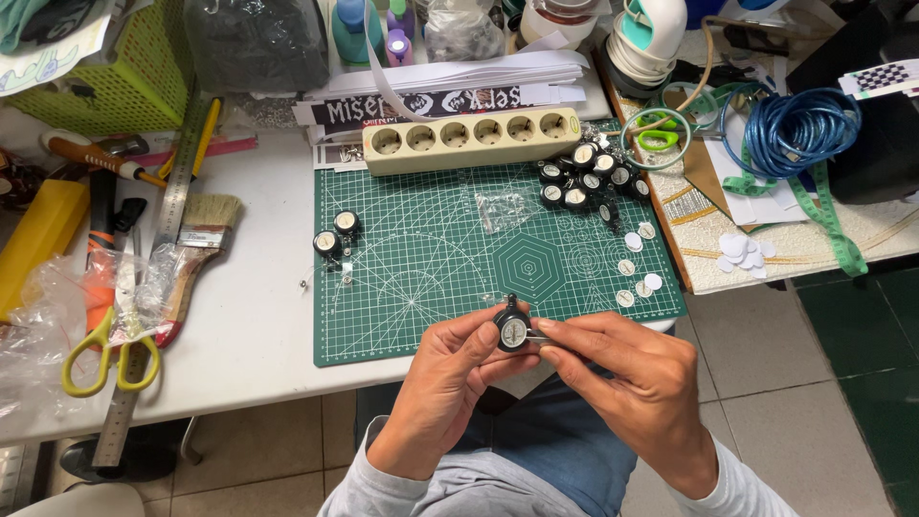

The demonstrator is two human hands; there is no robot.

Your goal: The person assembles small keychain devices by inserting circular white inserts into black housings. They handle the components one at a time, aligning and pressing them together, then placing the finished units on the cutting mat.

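Black-rimmed and round, the small dial piece [514, 331] you are working on sits just past the near edge of the green cutting mat [421, 287], held above your lap. Your left hand [445, 383] pinches its rim with the fingertips together; your right hand [637, 378] closes on a thin metal bit at its right side. Its pale face looks up at you, and its long axis runs from the small loop on top toward you. Judging by the mat, two similar pieces [336, 233] lie at its left part, a cluster [589, 177] at its far right, and white discs [639, 258] lie unused, so much seems left.
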